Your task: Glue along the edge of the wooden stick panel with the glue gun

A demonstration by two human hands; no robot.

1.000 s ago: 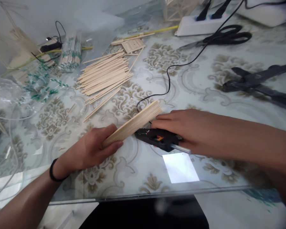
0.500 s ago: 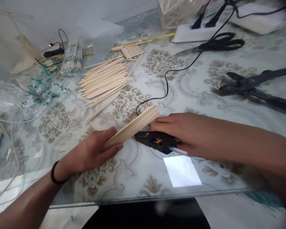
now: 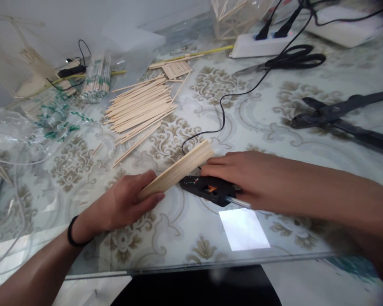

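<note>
My left hand (image 3: 121,204) grips the near end of a flat panel of glued wooden sticks (image 3: 178,169), held tilted above the glass table top (image 3: 185,238). My right hand (image 3: 252,176) lies over a black glue gun (image 3: 210,190) that rests on the table, fingers stretched along it toward the panel's far end. The gun's metal nozzle points right, beside a bright patch of reflected light. Its black cord (image 3: 223,106) runs away toward the back.
A heap of loose wooden sticks (image 3: 140,108) lies left of centre, a small stick panel (image 3: 177,68) behind it. Plastic bags of sticks (image 3: 95,78) sit at far left. Black scissors (image 3: 287,59), a white power strip (image 3: 258,44) and large black cutters (image 3: 341,112) lie to the right.
The view shifted slightly between one second ago and half a second ago; both hands, the stick panel and the glue gun stay in the same positions on the table.
</note>
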